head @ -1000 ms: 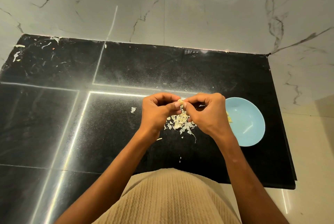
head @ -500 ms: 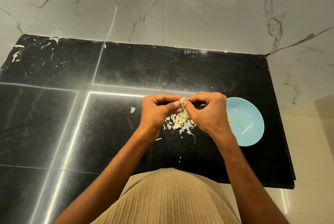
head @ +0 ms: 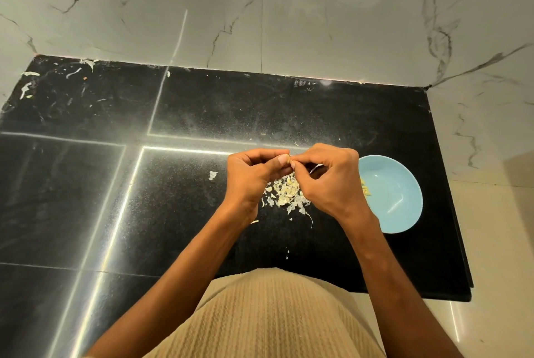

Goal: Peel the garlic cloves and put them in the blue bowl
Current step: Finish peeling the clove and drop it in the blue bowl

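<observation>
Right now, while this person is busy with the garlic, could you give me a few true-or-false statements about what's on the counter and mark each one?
1. Both hands are pinching one small garlic clove between them. True; the left hand and the right hand meet at it.
2. The blue bowl sits to the person's left. False; it is on the right, beside the right hand.
3. A pile of garlic skins lies on the black counter below the hands. True.
4. The bowl is empty. False; a few pale cloves lie near its left rim.
5. The hands are over the bowl. False; they are over the skins.
</observation>
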{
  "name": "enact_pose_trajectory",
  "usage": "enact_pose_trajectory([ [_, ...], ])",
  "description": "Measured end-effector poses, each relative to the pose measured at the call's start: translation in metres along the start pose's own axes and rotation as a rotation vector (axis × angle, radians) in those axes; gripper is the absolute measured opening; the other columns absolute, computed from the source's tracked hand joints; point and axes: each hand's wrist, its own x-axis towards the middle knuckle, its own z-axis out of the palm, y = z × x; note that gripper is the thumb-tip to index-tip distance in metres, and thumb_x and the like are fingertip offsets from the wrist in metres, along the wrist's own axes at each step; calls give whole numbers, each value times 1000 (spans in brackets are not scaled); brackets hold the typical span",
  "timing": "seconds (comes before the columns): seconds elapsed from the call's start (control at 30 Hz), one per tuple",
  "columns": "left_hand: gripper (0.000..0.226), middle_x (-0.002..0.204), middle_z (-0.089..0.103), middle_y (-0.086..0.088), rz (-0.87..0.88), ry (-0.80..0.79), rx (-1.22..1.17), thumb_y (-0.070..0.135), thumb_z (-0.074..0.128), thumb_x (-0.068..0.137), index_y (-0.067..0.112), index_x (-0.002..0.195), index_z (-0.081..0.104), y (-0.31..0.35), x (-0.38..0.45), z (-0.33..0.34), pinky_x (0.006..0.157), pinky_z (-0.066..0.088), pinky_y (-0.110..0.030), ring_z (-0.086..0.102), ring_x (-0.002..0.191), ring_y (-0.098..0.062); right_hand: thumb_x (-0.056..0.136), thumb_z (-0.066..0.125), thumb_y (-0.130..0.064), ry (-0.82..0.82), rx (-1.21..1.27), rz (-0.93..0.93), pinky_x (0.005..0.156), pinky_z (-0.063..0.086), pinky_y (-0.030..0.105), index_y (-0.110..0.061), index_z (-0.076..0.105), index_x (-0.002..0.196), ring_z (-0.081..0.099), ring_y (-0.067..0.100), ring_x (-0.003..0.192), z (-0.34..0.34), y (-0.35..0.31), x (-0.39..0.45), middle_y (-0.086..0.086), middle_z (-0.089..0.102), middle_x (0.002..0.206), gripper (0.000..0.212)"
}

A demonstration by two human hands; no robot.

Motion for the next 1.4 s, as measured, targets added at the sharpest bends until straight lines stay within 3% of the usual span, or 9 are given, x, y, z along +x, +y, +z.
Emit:
enact_pose_trajectory([
  [0.5,9,82,76,-14,82,56,94,-8,72,84,0,86,75,-4,-5,6,70,59,-24,76,79,-27,83,75,-11,12,-35,-35,56,55,31,-10,81,81,67,9,61,1,0,0,-2,75,74,7],
  [0.87,10,90,76,-17,72,-49,122,-6,71,85,-1,92,75,0,-1,0,73,60,-27,75,85,-29,82,77,-11,30,-24,5,58,55,26,-11,81,80,67,7,62,1,-3,-1,-4,75,74,5],
  [1.07,9,85,77,-12,82,-68,144,-5,72,84,1,89,76,-1,-2,0,71,58,-25,74,77,-22,82,74,-14,55,-14,23,56,56,28,-12,80,77,66,7,60,2,-3,-2,-4,73,71,8],
  [1.23,9,86,76,-13,-23,-87,9,-5,67,87,-3,93,74,-1,0,-3,72,58,-24,70,74,-19,86,74,-8,72,131,185,54,59,37,-12,79,78,69,12,57,3,-4,-2,-7,72,68,10],
  [1.4,15,88,73,-13,-162,-136,-167,-4,61,90,-5,100,71,2,2,-6,71,57,-19,66,73,-15,93,70,-5,48,330,338,48,58,50,-5,78,83,67,23,51,-2,-4,-1,5,71,67,13],
])
